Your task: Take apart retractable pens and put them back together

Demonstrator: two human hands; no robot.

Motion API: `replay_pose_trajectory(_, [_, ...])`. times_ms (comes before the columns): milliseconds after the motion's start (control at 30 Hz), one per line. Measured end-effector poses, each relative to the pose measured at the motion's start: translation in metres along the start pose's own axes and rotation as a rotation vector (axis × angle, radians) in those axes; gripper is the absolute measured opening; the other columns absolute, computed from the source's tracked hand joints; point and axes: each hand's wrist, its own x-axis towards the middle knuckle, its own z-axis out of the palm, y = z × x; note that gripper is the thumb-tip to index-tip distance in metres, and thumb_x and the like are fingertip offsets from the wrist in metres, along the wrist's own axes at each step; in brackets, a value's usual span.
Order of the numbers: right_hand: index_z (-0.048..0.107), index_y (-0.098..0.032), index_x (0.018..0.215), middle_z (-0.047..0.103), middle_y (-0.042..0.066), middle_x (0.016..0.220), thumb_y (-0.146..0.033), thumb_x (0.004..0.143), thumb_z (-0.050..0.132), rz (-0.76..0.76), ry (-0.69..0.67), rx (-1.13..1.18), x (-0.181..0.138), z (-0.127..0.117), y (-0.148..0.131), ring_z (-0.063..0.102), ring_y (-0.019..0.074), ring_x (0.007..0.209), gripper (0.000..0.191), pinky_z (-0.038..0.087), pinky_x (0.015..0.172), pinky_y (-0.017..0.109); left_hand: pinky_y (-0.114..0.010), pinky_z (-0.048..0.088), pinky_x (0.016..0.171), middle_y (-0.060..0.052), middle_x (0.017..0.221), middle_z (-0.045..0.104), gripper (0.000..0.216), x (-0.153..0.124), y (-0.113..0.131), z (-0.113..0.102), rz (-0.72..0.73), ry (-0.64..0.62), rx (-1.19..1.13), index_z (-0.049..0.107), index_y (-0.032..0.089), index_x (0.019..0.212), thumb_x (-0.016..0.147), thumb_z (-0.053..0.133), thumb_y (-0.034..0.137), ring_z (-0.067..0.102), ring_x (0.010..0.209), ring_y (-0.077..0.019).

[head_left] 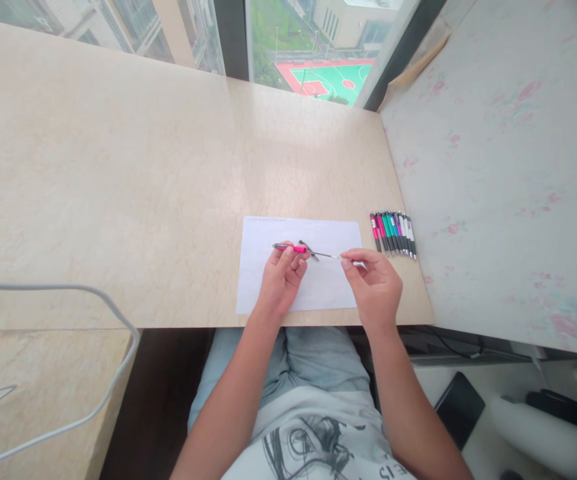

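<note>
My left hand (279, 283) is closed around the pink barrel (298, 249) of a click pen, held above a sheet of white paper (261, 300). A thin dark refill (322, 254) sticks out of the barrel towards the right. At its silvery tip, the thumb and finger of my right hand (376, 283) are pinched together. Whatever lies between those fingertips is too small to make out. Behind my left fingers, a dark, slim piece (304, 246) lies on the paper, partly hidden.
To the right of the paper, several click pens (392, 233) in pink, green, purple and white lie in a row near the flowered wall (493, 200). A grey cable (113, 307) loops over the left side of the beige table (118, 167). A window stands behind.
</note>
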Motion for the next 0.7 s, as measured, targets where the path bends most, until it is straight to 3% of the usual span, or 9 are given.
replay_pose_trajectory(700, [0.069, -0.024, 0.091, 0.072, 0.004, 0.092, -0.027, 0.088, 0.066, -0.114, -0.027, -0.18, 0.002, 0.0045, -0.0068, 0.066, 0.0176, 0.08, 0.006, 0.055, 0.067, 0.031, -0.017, 0.055, 0.07, -0.004, 0.089, 0.072, 0.022, -0.0008, 0.001, 0.0017, -0.007, 0.023, 0.004, 0.064, 0.018, 0.095, 0.079, 0.079, 0.021, 0.071, 0.081, -0.0115])
